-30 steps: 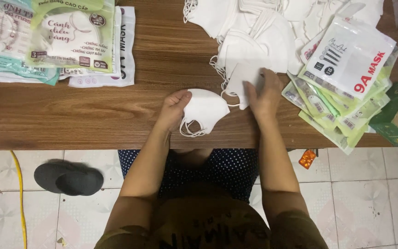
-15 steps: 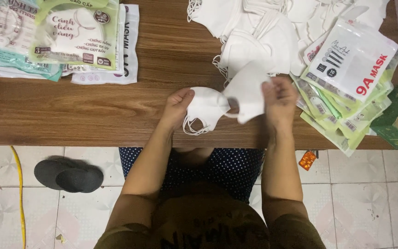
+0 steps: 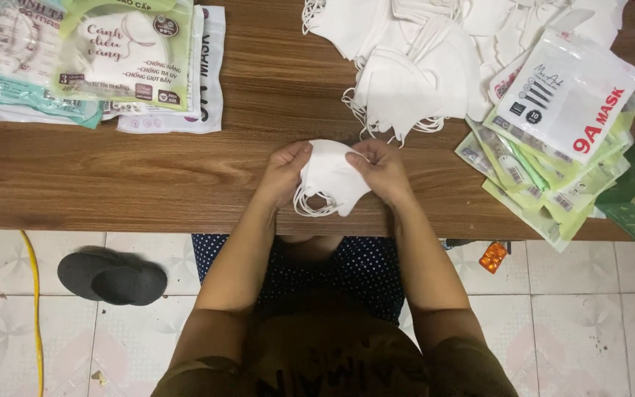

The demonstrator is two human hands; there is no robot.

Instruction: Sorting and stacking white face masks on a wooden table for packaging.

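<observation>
Head view shows left hand and right hand with fingers pinching a white mask stack from both sides, just above the wooden worktop edge.

1 head-worn camera looks steeply down, close above the wooden table edge, the tiled floor below.
</observation>
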